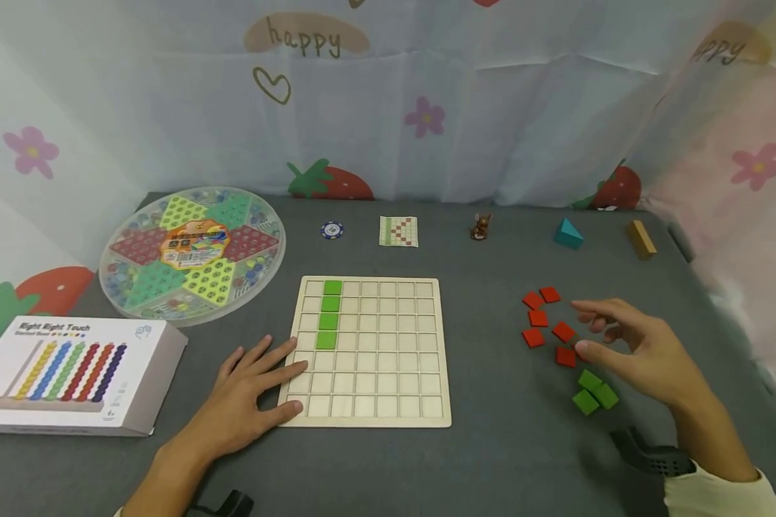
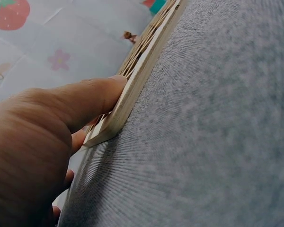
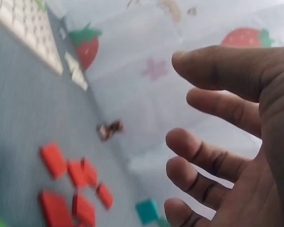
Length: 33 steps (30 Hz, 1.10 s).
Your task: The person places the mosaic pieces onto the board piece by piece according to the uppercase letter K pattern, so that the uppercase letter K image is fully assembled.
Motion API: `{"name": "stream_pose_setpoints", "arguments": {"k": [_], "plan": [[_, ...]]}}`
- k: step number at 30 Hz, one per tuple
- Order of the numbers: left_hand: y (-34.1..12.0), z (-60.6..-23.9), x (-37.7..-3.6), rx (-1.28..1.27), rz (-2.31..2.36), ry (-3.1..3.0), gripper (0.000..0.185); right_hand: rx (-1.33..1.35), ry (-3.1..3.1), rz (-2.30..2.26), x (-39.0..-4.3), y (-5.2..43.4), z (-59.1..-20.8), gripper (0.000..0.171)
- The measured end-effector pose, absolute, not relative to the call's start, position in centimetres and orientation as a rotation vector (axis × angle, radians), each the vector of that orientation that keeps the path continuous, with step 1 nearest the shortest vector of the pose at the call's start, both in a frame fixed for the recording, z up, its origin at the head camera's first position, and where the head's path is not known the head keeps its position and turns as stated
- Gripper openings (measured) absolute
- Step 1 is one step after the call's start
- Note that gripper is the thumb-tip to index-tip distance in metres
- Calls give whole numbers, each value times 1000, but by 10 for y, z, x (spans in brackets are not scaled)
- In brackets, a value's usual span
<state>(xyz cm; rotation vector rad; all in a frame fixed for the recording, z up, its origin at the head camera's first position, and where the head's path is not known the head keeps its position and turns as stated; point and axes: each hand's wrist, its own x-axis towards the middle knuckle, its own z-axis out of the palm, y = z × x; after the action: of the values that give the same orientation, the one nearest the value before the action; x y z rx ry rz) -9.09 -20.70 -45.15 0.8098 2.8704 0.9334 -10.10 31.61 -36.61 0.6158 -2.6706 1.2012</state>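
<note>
A square wooden grid board lies at the middle of the table, with several green tiles in its second column from the left. My left hand rests at the board's left edge, fingers spread and fairly straight; in the left wrist view its thumb touches the rim. Over the right side hovers my right hand, fingers loosely bent and nothing between them. Below and left of it are several loose red tiles, one partly hidden by the thumb. Three loose green tiles lie nearer me.
Left of the board are a round Chinese checkers set and a white box picturing a bead toy. Along the back stand a poker chip, a small pattern card, a mouse figurine, a blue triangular block and a yellowish wooden block.
</note>
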Motion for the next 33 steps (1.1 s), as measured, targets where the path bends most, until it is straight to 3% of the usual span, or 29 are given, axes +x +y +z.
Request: {"name": "stream_pose_setpoints", "arguments": {"k": [9,17,33], "plan": [[-206,-452,-92,807,926,2871,56,481,-2854,1119,-91,348,-392,47],[-207,-451,-91,794,929,2861,58,593,-2859,1207,-83,372,-413,37],[-208,-451,-92,780,912,2850,57,770,-2991,878,-76,400,-428,44]]}}
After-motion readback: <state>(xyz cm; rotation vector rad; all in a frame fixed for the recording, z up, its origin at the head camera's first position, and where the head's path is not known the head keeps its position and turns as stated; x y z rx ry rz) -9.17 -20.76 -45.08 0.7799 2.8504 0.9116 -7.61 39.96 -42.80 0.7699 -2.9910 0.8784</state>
